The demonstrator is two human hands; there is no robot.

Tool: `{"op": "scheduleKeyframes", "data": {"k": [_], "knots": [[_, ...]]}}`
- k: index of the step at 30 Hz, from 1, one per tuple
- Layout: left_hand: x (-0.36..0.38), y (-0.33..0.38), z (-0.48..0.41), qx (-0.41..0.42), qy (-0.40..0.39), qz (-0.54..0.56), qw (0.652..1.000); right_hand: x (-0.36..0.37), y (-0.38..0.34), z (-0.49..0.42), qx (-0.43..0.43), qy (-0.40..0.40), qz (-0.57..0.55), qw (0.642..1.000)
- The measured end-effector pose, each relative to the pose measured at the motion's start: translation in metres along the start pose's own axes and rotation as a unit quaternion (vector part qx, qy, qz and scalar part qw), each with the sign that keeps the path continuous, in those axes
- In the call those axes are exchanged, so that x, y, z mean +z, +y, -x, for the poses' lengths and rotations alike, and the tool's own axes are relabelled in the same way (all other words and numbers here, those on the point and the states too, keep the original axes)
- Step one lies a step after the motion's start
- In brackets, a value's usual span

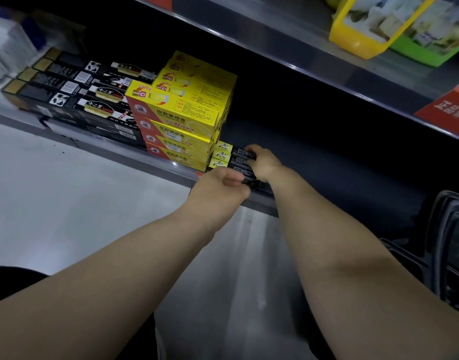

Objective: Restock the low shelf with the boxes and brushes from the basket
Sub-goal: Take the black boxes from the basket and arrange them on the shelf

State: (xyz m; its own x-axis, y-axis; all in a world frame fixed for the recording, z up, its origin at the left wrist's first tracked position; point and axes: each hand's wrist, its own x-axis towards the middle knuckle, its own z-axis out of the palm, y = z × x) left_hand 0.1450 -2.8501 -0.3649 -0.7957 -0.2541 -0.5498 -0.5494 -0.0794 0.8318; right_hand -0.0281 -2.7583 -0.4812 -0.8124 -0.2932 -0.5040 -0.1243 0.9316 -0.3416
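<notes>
1. Our left grip [220, 187] and right grip [263, 162] both clasp small black boxes [236, 159] at the low shelf [327, 162] front, touching the yellow boxes [186, 113].
2. Our fingers hide their far ends; the basket [451, 242] is cut off.

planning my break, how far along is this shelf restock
Done: black brush boxes and yellow shoe cream boxes sit stacked on the low shelf. In hand: left hand and right hand grip black-and-yellow boxes beside the yellow stack. Left: the shelf beyond them is bare; what's in the basket is hidden.
</notes>
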Motion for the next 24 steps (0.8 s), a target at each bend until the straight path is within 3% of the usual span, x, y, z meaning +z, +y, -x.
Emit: {"op": "scheduleKeyframes", "data": {"k": [3, 6, 9, 12, 17, 24], "knots": [[0.01, 0.008, 0.005, 0.012, -0.002, 0.005, 1.0, -0.02, -0.013, 0.015, 0.019, -0.056, 0.098, 0.993], [0.029, 0.019, 0.014, 0.044, -0.016, 0.0, 0.999, -0.066, -0.024, 0.051, -0.034, -0.071, 0.145, 0.986], [0.058, 0.031, 0.028, 0.11, -0.047, -0.056, 0.991, -0.116, -0.016, 0.11, -0.072, -0.05, 0.058, 0.994], [0.095, 0.04, 0.046, 0.193, -0.103, -0.121, 0.968, -0.151, 0.023, 0.178, -0.103, 0.019, -0.049, 0.993], [0.145, 0.047, 0.078, 0.381, -0.176, -0.273, 0.866, -0.163, 0.125, 0.283, -0.098, 0.094, -0.198, 0.971], [0.203, 0.018, 0.106, 0.503, -0.283, -0.432, 0.693, -0.125, 0.276, 0.351, 0.086, 0.072, -0.23, 0.967]]}}
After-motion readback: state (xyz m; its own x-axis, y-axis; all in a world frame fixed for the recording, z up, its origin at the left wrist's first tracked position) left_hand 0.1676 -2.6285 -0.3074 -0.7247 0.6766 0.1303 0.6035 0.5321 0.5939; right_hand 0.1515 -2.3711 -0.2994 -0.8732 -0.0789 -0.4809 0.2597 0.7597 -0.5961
